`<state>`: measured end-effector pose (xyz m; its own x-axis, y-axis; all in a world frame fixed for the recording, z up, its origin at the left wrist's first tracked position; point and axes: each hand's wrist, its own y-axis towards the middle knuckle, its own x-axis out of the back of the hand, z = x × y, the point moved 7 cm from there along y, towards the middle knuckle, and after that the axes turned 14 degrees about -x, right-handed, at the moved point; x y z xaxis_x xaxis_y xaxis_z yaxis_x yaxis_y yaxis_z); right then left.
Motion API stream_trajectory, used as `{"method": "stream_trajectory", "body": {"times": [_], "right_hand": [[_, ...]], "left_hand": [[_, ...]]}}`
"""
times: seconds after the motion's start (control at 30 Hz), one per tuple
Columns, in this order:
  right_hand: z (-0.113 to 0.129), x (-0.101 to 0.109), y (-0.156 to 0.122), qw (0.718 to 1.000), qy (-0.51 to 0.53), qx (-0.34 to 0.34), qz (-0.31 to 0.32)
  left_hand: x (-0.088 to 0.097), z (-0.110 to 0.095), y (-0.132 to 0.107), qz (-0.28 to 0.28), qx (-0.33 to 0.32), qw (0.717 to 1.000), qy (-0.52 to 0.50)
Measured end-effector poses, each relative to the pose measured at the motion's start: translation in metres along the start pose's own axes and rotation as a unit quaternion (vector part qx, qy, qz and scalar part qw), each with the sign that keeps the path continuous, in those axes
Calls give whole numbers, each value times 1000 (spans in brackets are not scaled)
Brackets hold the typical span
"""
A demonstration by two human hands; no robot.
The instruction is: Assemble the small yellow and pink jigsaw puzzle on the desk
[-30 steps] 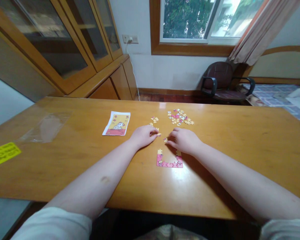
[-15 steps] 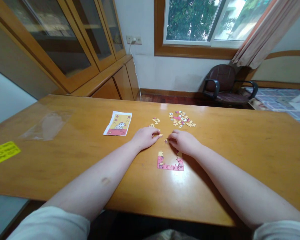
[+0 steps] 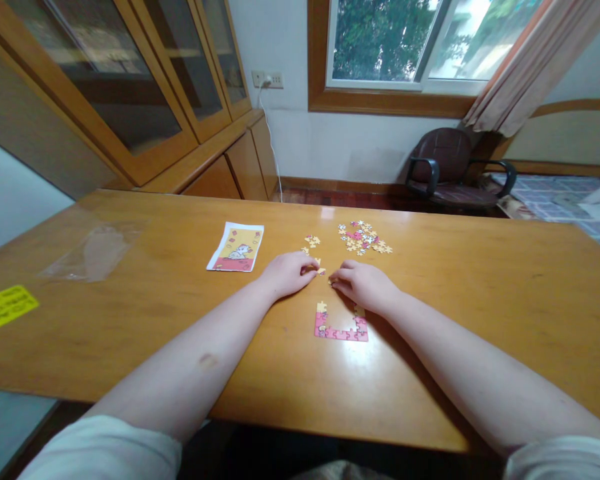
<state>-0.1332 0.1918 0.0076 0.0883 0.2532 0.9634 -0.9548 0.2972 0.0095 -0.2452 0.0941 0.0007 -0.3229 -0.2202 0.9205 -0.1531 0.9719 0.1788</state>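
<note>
Table [image 3: 480, 320]: wooden, glossy, spans the whole view; both forearms lie across its near edge.
Cabinet [image 3: 130, 93]: glass-fronted, wood-framed, at 10 o'clock beyond the table.
Window [image 3: 405, 40]: at 12 to 1 o'clock, curtain [image 3: 525, 67] hanging on its right side.
Armchair [image 3: 450, 167]: dark, on the floor at 1 o'clock behind the table.
Plastic sleeve [image 3: 97, 250]: clear, flat on the table at 9 o'clock, well apart from the hands.
Yellow label [image 3: 5, 308]: flat at the table's far left edge, 9 o'clock.
Reference card [image 3: 236, 247]: printed picture, yellow over red, at 11 o'clock of the left hand, near it but apart.
Left hand [image 3: 287, 275]: palm down on the table, fingers curled toward 3 o'clock; fingertips pinch narrowly at a small yellow piece [image 3: 321, 271]. Whether the piece is lifted or only touched cannot be told.
Right hand [image 3: 365, 285]: palm down, fingers pointing toward 9 o'clock, tips drawn close together at a tiny piece [image 3: 331, 281], mostly hidden; a firm hold cannot be told.
Gap between hands: the fingertips are near each other, not touching.
Assembled frame section [image 3: 341, 328]: pink bottom edge with short yellow-topped uprights, at 6 o'clock just beneath the hands; the right upright sits partly under the right hand.
Loose piece pile [image 3: 363, 239]: yellow, pink and white, at 12 o'clock of the right hand, near.
Small piece cluster [image 3: 311, 241]: few yellow pieces at 1 o'clock of the left hand, just beside it.
</note>
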Motion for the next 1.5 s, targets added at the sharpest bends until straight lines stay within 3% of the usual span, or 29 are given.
{"method": "stream_trajectory", "body": {"times": [0.17,0.57,0.8,1.03,1.13,1.3,1.5], "right_hand": [[2,5,-4,1000,-17,10,-4],[21,1,-13,987,13,156,39],[28,0,-17,981,-6,187,56],[27,-4,-18,978,9,201,57],[25,1,-17,979,21,197,38],[14,11,-11,987,29,159,-24],[1,16,-8,983,47,140,-106]], "left_hand": [[3,-5,-3,8,-34,999,2],[1,-7,-3,18,-46,999,-6],[3,-22,-1,34,-119,992,5],[-3,-23,0,43,-130,991,-6],[4,-15,0,-5,-97,995,-3],[25,24,-8,-117,77,989,52],[13,32,-6,-67,36,994,73]]}}
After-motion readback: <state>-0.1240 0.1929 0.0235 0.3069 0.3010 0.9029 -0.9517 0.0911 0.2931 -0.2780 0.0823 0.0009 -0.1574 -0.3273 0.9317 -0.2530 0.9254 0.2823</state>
